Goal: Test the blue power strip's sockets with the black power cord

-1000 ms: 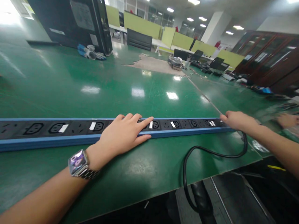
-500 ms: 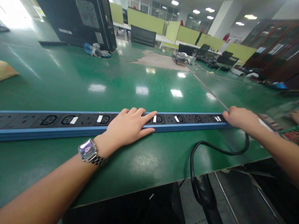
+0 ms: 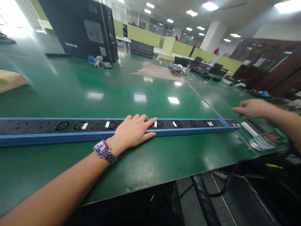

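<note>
Yellow-green partitions (image 3: 145, 34) are lining white desks (image 3: 124, 39) at twelve o'clock, a black chair (image 3: 142, 49) standing before them. Ceiling lights (image 3: 210, 6) are glowing at one, a brown cabinet (image 3: 270, 59) is standing at two, and white glare (image 3: 10, 14) is spilling in at ten.

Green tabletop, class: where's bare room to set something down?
A broad patch lies between the power strip and the gloves by the computer tower; a smaller one between strip, left forearm and near table edge. Crowded: past the strip's right end, with plastic packaging near the right hand.
</note>
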`<state>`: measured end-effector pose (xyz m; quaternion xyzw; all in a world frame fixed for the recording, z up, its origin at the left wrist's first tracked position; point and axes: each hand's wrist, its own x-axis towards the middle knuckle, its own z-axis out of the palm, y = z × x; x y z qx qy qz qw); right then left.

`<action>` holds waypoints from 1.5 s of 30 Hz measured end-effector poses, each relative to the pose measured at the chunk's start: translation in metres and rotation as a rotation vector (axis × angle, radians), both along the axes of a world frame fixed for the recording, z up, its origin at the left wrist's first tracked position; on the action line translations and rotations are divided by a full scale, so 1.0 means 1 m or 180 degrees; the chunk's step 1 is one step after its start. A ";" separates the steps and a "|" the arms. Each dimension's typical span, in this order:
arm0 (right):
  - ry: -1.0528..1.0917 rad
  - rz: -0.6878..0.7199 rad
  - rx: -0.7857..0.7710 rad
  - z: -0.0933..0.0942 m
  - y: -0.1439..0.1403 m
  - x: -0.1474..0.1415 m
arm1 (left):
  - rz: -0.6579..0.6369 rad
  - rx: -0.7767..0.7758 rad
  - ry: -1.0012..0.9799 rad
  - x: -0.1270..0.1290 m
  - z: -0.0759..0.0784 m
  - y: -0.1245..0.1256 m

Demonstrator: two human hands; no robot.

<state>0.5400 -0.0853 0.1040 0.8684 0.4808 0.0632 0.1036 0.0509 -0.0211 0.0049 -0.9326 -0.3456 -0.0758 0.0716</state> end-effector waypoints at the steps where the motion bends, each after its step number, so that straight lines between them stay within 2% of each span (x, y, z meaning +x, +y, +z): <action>1: 0.0062 -0.0059 -0.0175 -0.010 0.000 0.001 | -0.0008 0.0008 -0.0008 0.000 0.000 0.000; 3: 0.0162 -0.0182 -0.0389 -0.034 0.000 0.003 | -0.0007 0.0004 -0.0009 0.000 -0.001 0.001; 5: 0.0155 -0.0270 -0.0387 -0.054 -0.001 0.004 | 0.0007 -0.0013 0.0009 0.001 -0.001 0.001; 8: 0.0075 -0.0290 -0.0534 -0.066 0.000 0.002 | 0.0040 -0.0024 0.0055 0.001 -0.001 0.002; 13: 0.0045 -0.0207 -0.0834 -0.061 0.007 -0.002 | 0.0058 -0.0034 0.0157 0.001 -0.002 0.004; 17: -0.0219 -0.0541 -0.0644 -0.069 0.008 -0.012 | 0.0080 -0.0027 0.0267 0.002 -0.002 0.004; 20: -0.0243 -0.0560 -0.0564 -0.068 0.006 -0.025 | 0.0104 -0.0007 0.0276 0.002 0.000 0.002; 22: -0.0031 -0.0528 -0.0516 -0.055 0.001 -0.028 | 0.0091 -0.0016 0.0234 0.003 0.001 0.001; 24: 0.0046 -0.0662 -0.0095 -0.033 -0.005 -0.025 | 0.0060 -0.0033 0.0193 0.002 0.002 0.000; 26: -0.0161 -0.0786 0.0504 -0.010 -0.011 -0.019 | 0.0045 -0.0029 0.0161 0.002 0.002 0.000; 28: -0.0291 -0.0702 0.0609 0.001 -0.014 -0.017 | 0.0054 0.0001 0.0132 0.002 0.001 0.000; 30: -0.0033 -0.0526 0.0148 -0.005 -0.011 -0.022 | 0.0064 0.0020 0.0106 0.002 0.000 0.001; 32: 0.0171 -0.0390 -0.0266 -0.024 -0.005 -0.034 | 0.0043 0.0006 0.0100 0.001 -0.001 0.001; 34: 0.0180 -0.0389 -0.0472 -0.044 0.001 -0.045 | 0.0018 -0.0003 0.0107 0.001 -0.001 0.001; 36: 0.0084 -0.0535 -0.0528 -0.056 0.005 -0.053 | 0.0026 0.0015 0.0124 0.002 -0.001 0.002; 40: -0.0098 -0.0694 -0.0491 -0.056 0.010 -0.054 | 0.0061 0.0034 0.0214 0.003 -0.001 0.002; 45: 0.0000 -0.0827 -0.0437 -0.053 0.022 -0.042 | 0.0077 0.0060 0.0297 0.003 -0.003 0.004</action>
